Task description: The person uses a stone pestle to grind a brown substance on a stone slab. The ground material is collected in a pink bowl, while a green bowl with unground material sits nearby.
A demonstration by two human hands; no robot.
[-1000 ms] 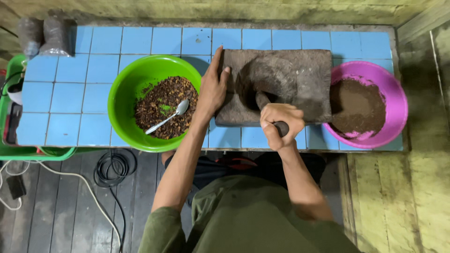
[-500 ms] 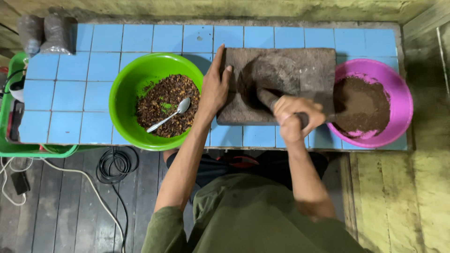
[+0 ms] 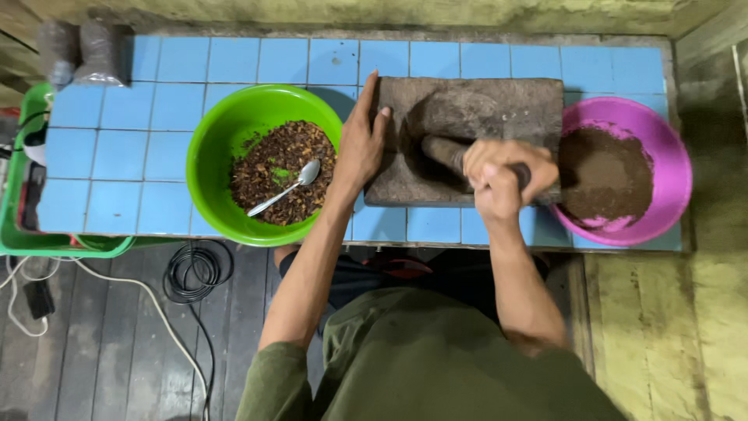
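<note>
The grinding stone (image 3: 467, 117), a flat grey slab with a worn hollow, lay on the blue-tiled tabletop (image 3: 156, 148) between two bowls, which looked like a sensible layout: the green bowl (image 3: 214, 140) of coarse brown bits sat just beside it at nine o'clock, and the pink bowl (image 3: 662, 156) of fine dark powder sat at three o'clock, touching or nearly touching the slab's edge. The left hand (image 3: 360, 148) lay flat against the slab's nine-o'clock edge, its fingers (image 3: 372, 97) straight, close together and stretched toward twelve o'clock, the thumb resting on the stone's top; the hand pressed rather than gripped, seemingly to keep the slab from sliding. The right hand (image 3: 499, 173) was closed in a fist around the stone roller (image 3: 444, 152), fingers wrapped tightly over its three-o'clock end, while the free end pointed toward ten o'clock into the hollow. The roller rested on the slab near its six-o'clock edge, slightly tilted. A metal spoon (image 3: 284, 189) lay in the green bowl on the coarse bits, its handle pointing toward seven o'clock, touched by neither hand. A coiled black cable (image 3: 195, 269) lay on the wooden floor below the tabletop's near edge, and a green crate (image 3: 23, 234) stood at the tabletop's nine-o'clock end.
</note>
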